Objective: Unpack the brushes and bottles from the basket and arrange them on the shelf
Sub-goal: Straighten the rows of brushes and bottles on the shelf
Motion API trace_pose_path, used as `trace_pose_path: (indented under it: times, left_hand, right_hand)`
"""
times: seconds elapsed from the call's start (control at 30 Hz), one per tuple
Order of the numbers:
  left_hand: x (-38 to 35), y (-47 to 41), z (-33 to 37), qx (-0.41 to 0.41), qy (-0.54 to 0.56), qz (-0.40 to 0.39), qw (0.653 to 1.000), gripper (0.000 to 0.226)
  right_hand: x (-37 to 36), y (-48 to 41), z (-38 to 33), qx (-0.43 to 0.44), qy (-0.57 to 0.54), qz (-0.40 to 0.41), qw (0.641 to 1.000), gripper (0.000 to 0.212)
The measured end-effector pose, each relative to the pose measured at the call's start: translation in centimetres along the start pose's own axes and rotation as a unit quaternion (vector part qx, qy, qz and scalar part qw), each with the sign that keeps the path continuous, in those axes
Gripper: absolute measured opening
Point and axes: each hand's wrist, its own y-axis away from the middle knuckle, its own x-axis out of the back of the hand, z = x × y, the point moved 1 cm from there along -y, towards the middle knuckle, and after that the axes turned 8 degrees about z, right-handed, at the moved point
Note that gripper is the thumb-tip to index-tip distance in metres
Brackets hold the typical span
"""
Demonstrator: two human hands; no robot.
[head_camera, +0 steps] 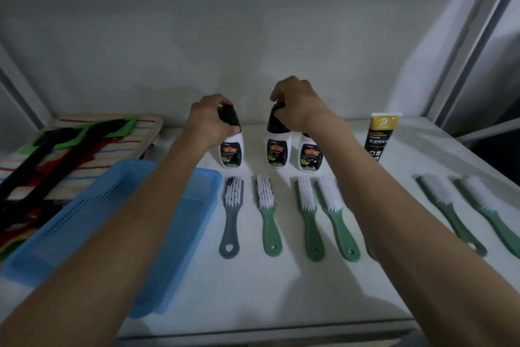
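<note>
A: What are the hands doing?

B: The left hand (209,121) is closed around the black cap of the left bottle (231,147). The right hand (298,106) grips the cap of the middle bottle (278,147) from above. The two hands are apart, each on its own bottle.

A: And how do the bottles stand?

B: Upright, caps up, labels facing the camera, in a row across the white shelf (281,290). A third bottle (309,156) stands just right of the middle one, partly behind the right wrist. Further right stands a yellow and black tube (380,137), also upright.

A: The brushes?

B: They lie flat in front of the bottles, long axes running front to back, bristle heads towards the bottles and handles towards the shelf's front edge. From the left: a grey brush (231,217), then three green brushes (268,214) side by side. Another handle end shows beside the right forearm, and two green brushes (450,214) lie well to the right, angled slightly.

A: The basket?

B: The blue basket (84,223) sits at the left under the left forearm. Behind it lies a striped cloth (112,147) with black, green and red pieces on it.
</note>
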Motion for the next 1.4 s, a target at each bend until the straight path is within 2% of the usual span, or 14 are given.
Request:
trace_pose_path:
  times: [0.23,0.3,0.4,0.5,0.6,0.73,0.83,1.4]
  left_hand:
    - [-0.4,0.3,-0.2,0.014,0.015,0.016,1.0,0.052]
    - [-0.3,0.2,-0.3,0.029,0.017,0.013,0.999,0.056]
    - [-0.3,0.2,-0.3,0.047,0.009,-0.001,0.999,0.067]
    - [-0.4,0.3,-0.1,0.048,0.001,-0.005,0.999,0.069]
    - [-0.3,0.3,0.0,0.053,0.008,-0.009,0.999,0.07]
    - [-0.2,0.4,0.0,0.059,0.016,-0.009,0.998,0.07]
    - [-0.2,0.4,-0.1,0.061,0.02,-0.01,0.998,0.07]
    - [0.4,-0.1,-0.4,0.069,0.026,-0.031,0.997,0.075]
  right_hand:
    - [2.2,-0.1,0.1,0.002,0.01,-0.018,1.0,0.038]
    - [4.1,0.2,0.5,-0.027,0.032,-0.04,0.998,0.045]
    - [5.7,1.2,1.3,-0.085,0.138,-0.115,0.98,0.062]
    - [5.3,1.9,2.5,-0.12,0.15,-0.145,0.97,0.056]
    - [5.2,2.0,3.5,-0.161,0.077,-0.144,0.973,0.044]
    - [5.1,1.9,3.9,-0.149,0.043,-0.122,0.98,0.044]
    - [5.2,1.8,4.1,-0.125,0.043,-0.122,0.984,0.042]
    - [5.7,1.5,5.4,-0.126,0.072,-0.095,0.985,0.041]
